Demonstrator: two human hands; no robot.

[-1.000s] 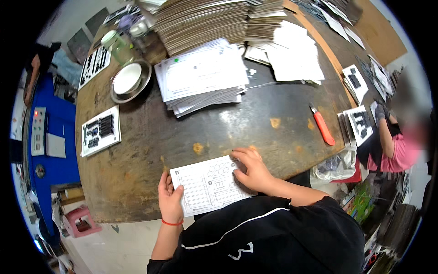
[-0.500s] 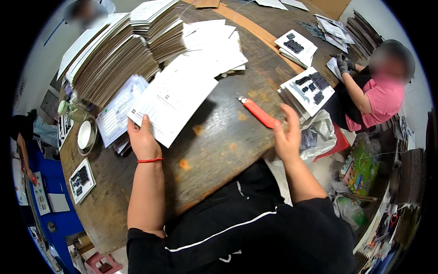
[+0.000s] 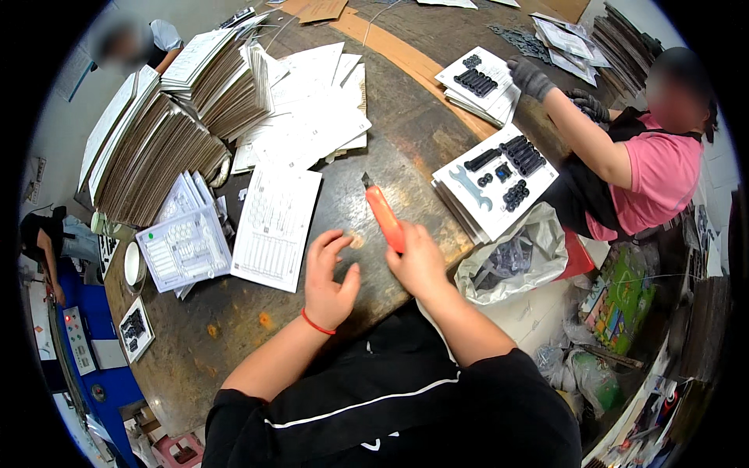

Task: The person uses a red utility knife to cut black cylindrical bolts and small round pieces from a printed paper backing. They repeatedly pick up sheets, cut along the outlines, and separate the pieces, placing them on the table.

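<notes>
In my right hand [image 3: 421,265] is a red utility knife [image 3: 381,218], its blade tip pointing away from me above the worn table. My left hand [image 3: 331,285], with a red cord at the wrist, holds nothing; its fingers are apart and curve toward the knife. Left of it, a white printed card [image 3: 276,228] lies flat on the table. Beside that card is a small pile topped by a clear-wrapped printed sheet [image 3: 186,248]. More loose printed cards [image 3: 312,129] overlap farther back.
Tall card stacks [image 3: 152,156] stand at the back left, near a white bowl [image 3: 133,264]. At right, a stack carries a card with black bolts and a wrench [image 3: 473,190], above an open plastic bag [image 3: 538,261]. A gloved co-worker [image 3: 655,160] reaches toward another bolt card [image 3: 476,80].
My left hand has let go of the printed card, now flat on the table, and moved right. My right hand has taken hold of the utility knife. The co-worker's arm has reached out.
</notes>
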